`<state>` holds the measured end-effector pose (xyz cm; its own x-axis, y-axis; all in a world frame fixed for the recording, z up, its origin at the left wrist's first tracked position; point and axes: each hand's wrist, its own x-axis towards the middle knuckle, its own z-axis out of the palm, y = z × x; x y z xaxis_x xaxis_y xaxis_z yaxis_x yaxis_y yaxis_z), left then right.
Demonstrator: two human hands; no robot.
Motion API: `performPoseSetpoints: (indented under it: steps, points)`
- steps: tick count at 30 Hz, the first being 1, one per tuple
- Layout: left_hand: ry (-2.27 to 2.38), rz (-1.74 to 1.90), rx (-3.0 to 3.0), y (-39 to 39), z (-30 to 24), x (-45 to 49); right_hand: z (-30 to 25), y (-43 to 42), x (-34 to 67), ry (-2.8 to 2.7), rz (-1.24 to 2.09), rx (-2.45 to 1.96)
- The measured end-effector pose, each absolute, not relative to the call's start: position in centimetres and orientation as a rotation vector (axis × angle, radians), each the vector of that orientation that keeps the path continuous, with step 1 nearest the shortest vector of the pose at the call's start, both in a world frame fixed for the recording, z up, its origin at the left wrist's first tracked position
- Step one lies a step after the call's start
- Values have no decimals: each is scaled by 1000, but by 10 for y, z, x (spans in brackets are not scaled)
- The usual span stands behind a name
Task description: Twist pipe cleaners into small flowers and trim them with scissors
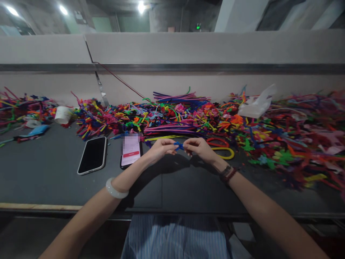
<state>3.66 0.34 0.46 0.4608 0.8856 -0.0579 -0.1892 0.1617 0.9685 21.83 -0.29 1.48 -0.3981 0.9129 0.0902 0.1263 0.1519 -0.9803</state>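
1. The left hand (159, 149) is closed to a pinch, thumb and fingertips gripping one end of a small blue piece (179, 145).
2. The right hand (199, 146) pinches the other end, its fingers curled under; the blue piece sits between the two, above the dark, smooth worktop (188, 190) (it is too small to make out its exact shape).
3. A glossy, rounded white bangle (114, 190) circles the left forearm; dark bracelets (228, 174) ring the right wrist.
4. Beyond the hands lies a long heap of fuzzy multicoloured pieces (199, 114), many bent or flower-like, with straight, slender purple stems (169, 128) along its near edge.
5. Just beside the right hand rests a smooth yellow loop (229, 157).
6. Two flat, round-cornered phones (93, 154) lie near the left forearm.
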Motion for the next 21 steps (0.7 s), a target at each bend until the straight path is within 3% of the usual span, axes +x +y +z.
performPoseSetpoints:
  steps: [21]
  points:
    - [745,883,1149,-2,2,42,8,-2,218,-1738,1358,-1009]
